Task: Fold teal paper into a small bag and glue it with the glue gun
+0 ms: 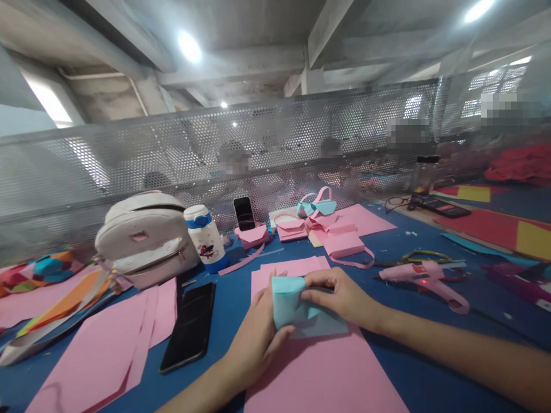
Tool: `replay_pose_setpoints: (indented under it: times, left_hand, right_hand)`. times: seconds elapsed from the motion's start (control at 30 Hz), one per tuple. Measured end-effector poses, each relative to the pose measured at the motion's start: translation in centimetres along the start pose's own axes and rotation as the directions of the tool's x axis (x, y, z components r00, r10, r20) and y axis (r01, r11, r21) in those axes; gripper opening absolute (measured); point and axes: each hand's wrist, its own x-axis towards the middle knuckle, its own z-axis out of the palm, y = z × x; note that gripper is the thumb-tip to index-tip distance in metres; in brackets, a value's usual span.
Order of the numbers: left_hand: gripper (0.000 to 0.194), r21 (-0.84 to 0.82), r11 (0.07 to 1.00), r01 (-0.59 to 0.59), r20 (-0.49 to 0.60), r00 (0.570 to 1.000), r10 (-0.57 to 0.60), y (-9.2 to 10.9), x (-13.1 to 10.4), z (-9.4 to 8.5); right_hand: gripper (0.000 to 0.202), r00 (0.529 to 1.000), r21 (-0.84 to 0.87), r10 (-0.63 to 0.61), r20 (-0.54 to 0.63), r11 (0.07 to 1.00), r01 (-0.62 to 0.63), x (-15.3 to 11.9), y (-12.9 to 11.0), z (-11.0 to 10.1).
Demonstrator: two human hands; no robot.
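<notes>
left hand (pixel 249 344) and right hand (pixel 353 298) held folded blue paper (pixel 285 293).
fingers (pixel 319 296) clamped it, pink paper (pixel 318 376) beneath; the fold seemingly needed even pressure.

No readable text, numbers or signs; small patch (pixel 139 236) on pale backpack (pixel 148 257) too blurred to read

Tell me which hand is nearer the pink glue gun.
Right. The right hand, pinching the light-blue paper, is just left of the pink glue gun; the left hand holds the paper's left side, farther from it.
</notes>
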Motion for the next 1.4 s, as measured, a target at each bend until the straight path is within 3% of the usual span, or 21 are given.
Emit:
replay_pose_setpoints:
  times: [0.07, 0.2, 0.4, 0.53, 0.77, 1.03, 1.23, 1.4]
  left_hand:
    - [0.060, 0.007, 0.999, -0.034, 0.010, 0.999, 0.034, 0.2, 0.0, 0.0]
    - [0.071, -0.068, 0.996, 0.062, -0.111, 0.991, -0.070, 0.7, 0.1, -0.4]
    - [0.059, 0.031, 0.989, -0.144, -0.168, 0.975, 0.147, 0.7, 0.2, -1.1]
    - [0.053, 0.017, 0.986, -0.164, -0.232, 0.959, 0.164, 0.2, 0.1, -1.1]
    - [0.050, -0.054, 0.991, -0.121, -0.241, 0.965, 0.104, -0.3, 0.2, -0.8]
    - [0.044, -0.250, 0.966, 0.062, -0.348, 0.925, -0.150, -1.0, 0.2, 0.1]
    - [0.049, -0.298, 0.950, 0.091, -0.365, 0.909, -0.201, -1.3, 0.0, 0.6]
    - [0.050, -0.297, 0.948, 0.117, -0.341, 0.914, -0.219, -1.4, -0.3, 0.7]
  right_hand:
    - [0.014, 1.000, -0.036, -0.006, 0.002, 0.999, 0.006, 0.0, -0.2, 0.0]
    - [0.013, 1.000, -0.142, -0.025, -0.006, 0.990, 0.024, 0.0, -0.3, -0.2]
    - [0.012, 0.982, -0.357, -0.187, 0.019, 0.916, 0.182, -0.2, 0.4, -0.3]
    - [0.017, 0.962, -0.445, -0.270, 0.032, 0.858, 0.255, -0.4, 0.9, -0.3]
    - [0.018, 0.938, -0.500, -0.346, 0.011, 0.811, 0.305, -0.2, 1.3, -0.5]
    - [0.013, 0.947, -0.518, -0.304, -0.100, 0.829, 0.212, -0.2, 1.1, -0.7]
    - [0.014, 0.934, -0.597, -0.355, 0.028, 0.744, 0.301, -0.7, 0.3, -0.8]
    - [0.034, 0.959, -0.668, -0.230, 0.169, 0.688, 0.283, -3.9, -1.4, -1.4]
